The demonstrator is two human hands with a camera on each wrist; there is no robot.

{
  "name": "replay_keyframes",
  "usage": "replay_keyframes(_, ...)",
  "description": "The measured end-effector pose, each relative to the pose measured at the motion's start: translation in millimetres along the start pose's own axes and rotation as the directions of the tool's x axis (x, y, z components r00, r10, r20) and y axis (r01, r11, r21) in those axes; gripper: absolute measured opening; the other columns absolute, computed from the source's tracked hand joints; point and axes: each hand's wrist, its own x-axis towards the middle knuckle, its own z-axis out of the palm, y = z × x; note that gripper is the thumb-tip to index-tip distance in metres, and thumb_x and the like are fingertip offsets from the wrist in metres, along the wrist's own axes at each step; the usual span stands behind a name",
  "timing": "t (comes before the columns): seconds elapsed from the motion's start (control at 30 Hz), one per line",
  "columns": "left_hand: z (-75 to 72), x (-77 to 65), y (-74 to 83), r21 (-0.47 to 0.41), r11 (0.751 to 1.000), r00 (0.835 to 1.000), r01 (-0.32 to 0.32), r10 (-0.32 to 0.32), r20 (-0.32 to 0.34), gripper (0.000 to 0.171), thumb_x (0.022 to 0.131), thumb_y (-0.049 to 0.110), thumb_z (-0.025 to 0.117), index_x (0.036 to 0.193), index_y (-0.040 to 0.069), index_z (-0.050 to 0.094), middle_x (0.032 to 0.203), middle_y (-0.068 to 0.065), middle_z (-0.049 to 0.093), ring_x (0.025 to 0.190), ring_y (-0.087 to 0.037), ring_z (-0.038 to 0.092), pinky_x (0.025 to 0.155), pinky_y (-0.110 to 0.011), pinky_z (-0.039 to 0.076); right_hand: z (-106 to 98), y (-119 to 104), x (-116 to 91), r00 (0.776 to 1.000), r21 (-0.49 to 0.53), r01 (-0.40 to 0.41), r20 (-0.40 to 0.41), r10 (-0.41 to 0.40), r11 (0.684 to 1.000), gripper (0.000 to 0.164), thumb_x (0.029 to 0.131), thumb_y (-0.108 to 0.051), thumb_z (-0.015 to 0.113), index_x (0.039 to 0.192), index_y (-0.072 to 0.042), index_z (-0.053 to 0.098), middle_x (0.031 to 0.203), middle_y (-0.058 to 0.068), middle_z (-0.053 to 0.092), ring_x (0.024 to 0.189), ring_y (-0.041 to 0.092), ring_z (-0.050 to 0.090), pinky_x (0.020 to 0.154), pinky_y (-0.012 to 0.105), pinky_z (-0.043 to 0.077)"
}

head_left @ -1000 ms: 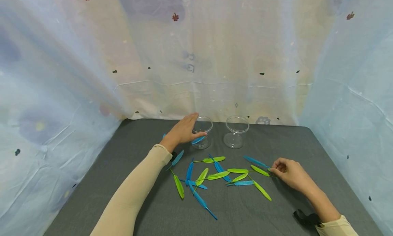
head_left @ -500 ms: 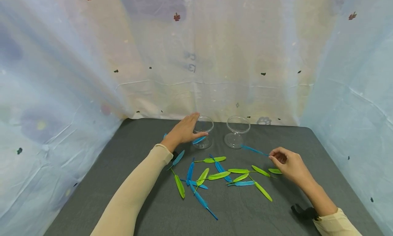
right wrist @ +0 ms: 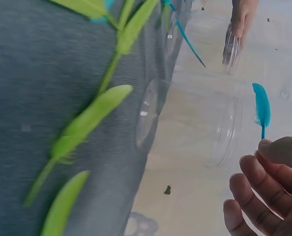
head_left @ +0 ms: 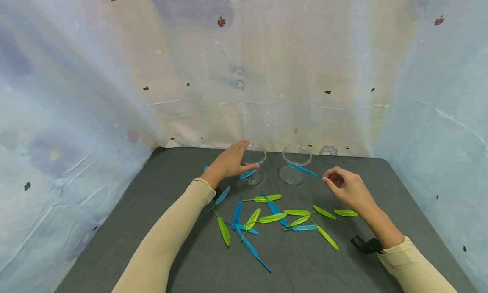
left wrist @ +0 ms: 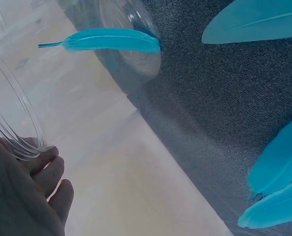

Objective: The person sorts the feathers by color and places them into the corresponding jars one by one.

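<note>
My left hand (head_left: 228, 161) holds a clear cylindrical jar (head_left: 253, 181) near its rim, thumb on the near side; in the left wrist view its fingers (left wrist: 51, 172) curl round the rim. A blue feather (left wrist: 111, 40) shows at that jar, but I cannot tell whether it lies inside. My right hand (head_left: 352, 192) pinches another blue feather (head_left: 303, 169) by its quill, between thumb and forefinger. The vane points left, in front of or over a second clear jar (head_left: 291, 176), which stands upright. The right wrist view has this feather (right wrist: 262, 105) beyond the jar's rim (right wrist: 229, 132).
Blue feathers (head_left: 248, 244) and green feathers (head_left: 271, 218) lie scattered and partly overlapping on the grey cloth table (head_left: 305, 263), in front of both jars. One green feather (head_left: 345, 213) lies at the right. A patterned curtain (head_left: 274, 73) hangs close behind the table.
My right hand has lifted the blue feather off the table and carried it up and left to the right-hand jar. The left hand stays at its jar.
</note>
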Motion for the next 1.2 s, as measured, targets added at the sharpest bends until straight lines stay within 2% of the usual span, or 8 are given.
replay_keyframes(0.17, 1.8, 0.9, 0.4, 0.002, 1.0, 1.0, -0.001, 0.001, -0.002, 0.112, 0.099, 0.081, 0.051, 0.174, 0.009, 0.01, 0.18, -0.01, 0.012, 0.166, -0.029, 0.015, 0.136, -0.045, 0.016, 3, -5, 17, 1.0, -0.017, 0.023, 0.008, -0.023, 1.0, 0.009, 0.099, -0.004, 0.078, 0.102, -0.011, 0.074, 0.085, -0.003, 0.07, 0.072, 0.008, 0.061, 0.061, 0.024, 0.053)
replay_keyframes(0.43, 3.2, 1.7, 1.0, 0.006, 1.0, 1.0, -0.004, 0.004, -0.011, 0.112, 0.099, 0.08, 0.052, 0.174, 0.008, 0.012, 0.18, -0.011, 0.014, 0.166, -0.029, 0.016, 0.136, -0.044, 0.015, 13, -13, 40, 1.0, -0.002, 0.01, 0.018, -0.01, 1.0, 0.008, 0.099, -0.004, 0.078, 0.103, -0.009, 0.075, 0.088, 0.001, 0.071, 0.075, 0.014, 0.063, 0.065, 0.027, 0.054)
replay_keyframes(0.8, 1.3, -0.3, 0.6, 0.003, 1.0, 1.0, -0.002, 0.003, -0.007, 0.112, 0.099, 0.08, 0.052, 0.174, 0.007, 0.012, 0.18, -0.011, 0.014, 0.166, -0.029, 0.015, 0.137, -0.044, 0.014, 24, -23, 68, 1.0, -0.005, -0.022, -0.019, 0.022, 1.0, 0.007, 0.1, -0.002, 0.076, 0.107, -0.005, 0.074, 0.093, 0.008, 0.073, 0.08, 0.022, 0.065, 0.07, 0.038, 0.056)
replay_keyframes(1.0, 1.0, -0.1, 1.1, 0.004, 1.0, 1.0, -0.003, 0.003, -0.011, 0.112, 0.099, 0.08, 0.052, 0.174, 0.007, 0.011, 0.18, -0.011, 0.013, 0.166, -0.029, 0.015, 0.137, -0.042, 0.013, 29, -25, 82, 0.999, -0.025, 0.018, -0.046, -0.019, 1.0, 0.007, 0.1, -0.002, 0.076, 0.106, -0.002, 0.074, 0.091, 0.011, 0.071, 0.078, 0.024, 0.064, 0.07, 0.041, 0.056)
replay_keyframes(1.2, -0.3, -1.0, 1.4, -0.005, 1.0, 1.0, 0.006, -0.006, -0.01, 0.112, 0.099, 0.081, 0.052, 0.174, 0.008, 0.012, 0.18, -0.01, 0.013, 0.166, -0.028, 0.014, 0.137, -0.042, 0.013, 35, -28, 96, 0.998, -0.036, 0.049, -0.035, -0.05, 0.998, 0.007, 0.102, -0.005, 0.074, 0.108, -0.002, 0.073, 0.094, 0.012, 0.071, 0.079, 0.025, 0.064, 0.071, 0.041, 0.058)
